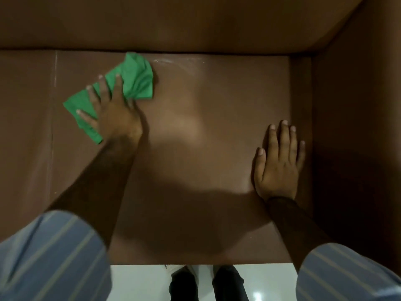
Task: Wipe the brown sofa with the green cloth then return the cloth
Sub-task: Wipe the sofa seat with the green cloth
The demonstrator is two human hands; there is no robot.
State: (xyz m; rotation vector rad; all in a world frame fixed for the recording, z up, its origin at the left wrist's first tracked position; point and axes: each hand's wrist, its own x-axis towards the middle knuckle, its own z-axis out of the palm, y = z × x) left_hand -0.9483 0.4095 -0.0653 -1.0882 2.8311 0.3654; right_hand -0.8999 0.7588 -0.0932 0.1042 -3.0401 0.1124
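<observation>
The brown sofa (206, 109) fills the view from above, its seat cushion facing me. A crumpled green cloth (136, 79) lies on the seat near the backrest, at the left of the cushion. My left hand (112, 111) presses down on the cloth, fingers spread over it, part of the cloth hidden beneath the palm. My right hand (280, 159) rests flat on the seat at the right, fingers apart, holding nothing, close to the armrest.
The sofa backrest (173, 20) runs along the top and the right armrest (355, 127) rises at the right. A seam to a second cushion (53, 118) runs down the left. White glossy floor (138, 283) and my dark legs show below the seat's front edge.
</observation>
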